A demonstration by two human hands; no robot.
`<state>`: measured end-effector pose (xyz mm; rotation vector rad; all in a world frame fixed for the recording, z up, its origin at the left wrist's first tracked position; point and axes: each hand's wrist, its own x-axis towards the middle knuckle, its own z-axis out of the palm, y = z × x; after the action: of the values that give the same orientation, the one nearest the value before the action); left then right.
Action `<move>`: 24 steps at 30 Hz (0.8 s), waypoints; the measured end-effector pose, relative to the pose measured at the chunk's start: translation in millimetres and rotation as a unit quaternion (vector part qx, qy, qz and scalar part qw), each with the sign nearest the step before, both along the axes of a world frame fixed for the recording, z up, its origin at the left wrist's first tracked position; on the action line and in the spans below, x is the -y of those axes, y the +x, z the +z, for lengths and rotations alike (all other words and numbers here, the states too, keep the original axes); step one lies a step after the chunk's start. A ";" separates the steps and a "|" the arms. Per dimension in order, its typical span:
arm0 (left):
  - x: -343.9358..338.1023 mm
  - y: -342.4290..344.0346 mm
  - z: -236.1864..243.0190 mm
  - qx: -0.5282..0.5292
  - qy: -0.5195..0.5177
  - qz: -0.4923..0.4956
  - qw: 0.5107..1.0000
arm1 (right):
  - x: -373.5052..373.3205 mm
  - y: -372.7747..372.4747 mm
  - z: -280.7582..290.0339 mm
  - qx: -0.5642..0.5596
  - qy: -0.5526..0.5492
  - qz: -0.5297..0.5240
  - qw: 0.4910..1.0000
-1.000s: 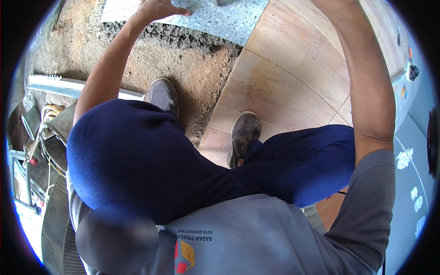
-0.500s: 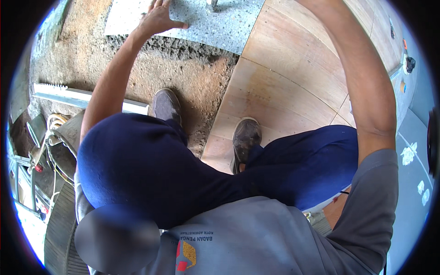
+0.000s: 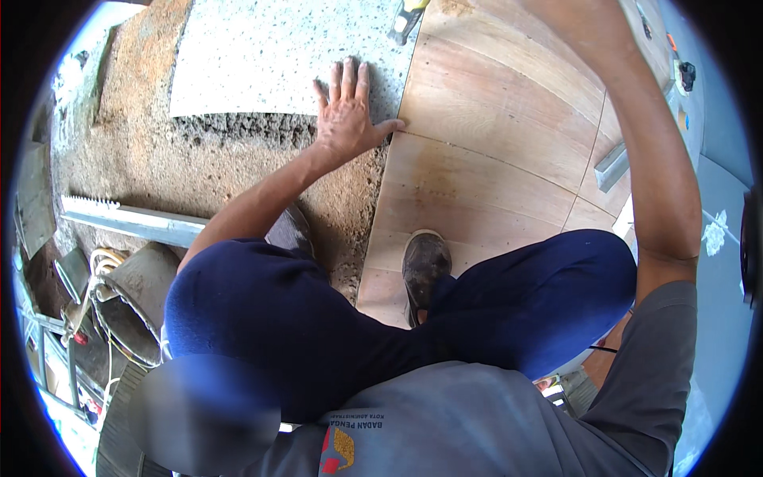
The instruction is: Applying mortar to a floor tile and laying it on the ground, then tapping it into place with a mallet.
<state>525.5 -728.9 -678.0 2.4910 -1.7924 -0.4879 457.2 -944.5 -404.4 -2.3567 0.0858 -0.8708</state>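
The slab [image 3: 254, 63], pale and speckled, lies out in front of the person, its far end beyond what I can see. The left hand [image 3: 343, 119] is spread palm-down across the slab's near edge, close to the right corner. Its fingers lie over the speckled face, with the thumb pointing right, toward the seam. That hand is wide open and flat, gripping nothing; the slab sits beneath the fingers and reaches away to their left. The right hand is out of sight, so I can't tell how it is closed or what it has; only its forearm [image 3: 652, 143] shows, well to the slab's right.

At the slab's far right side there's a tool [image 3: 408, 24] with a grey head and a bit of yellow, partly cut off. Rough grey mortar [image 3: 246, 131] shows under the slab's near edge. Tan tiles [image 3: 493, 119] border its right side, and bare soil [image 3: 135, 119] spreads to its left. A metal bar [image 3: 143, 222] lies nearer the person than the slab, off to its left, and a bucket [image 3: 151, 274] tips over nearer yet.
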 end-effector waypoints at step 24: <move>-36.9 112.8 -17.2 -0.013 0.026 0.120 0.992 | -30.0 42.5 -45.6 0.061 -0.068 0.075 0.993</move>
<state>638.3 -692.0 -695.2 2.6732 -1.4605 -0.5545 499.6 -914.5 -450.1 -2.3921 -0.2046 -0.9707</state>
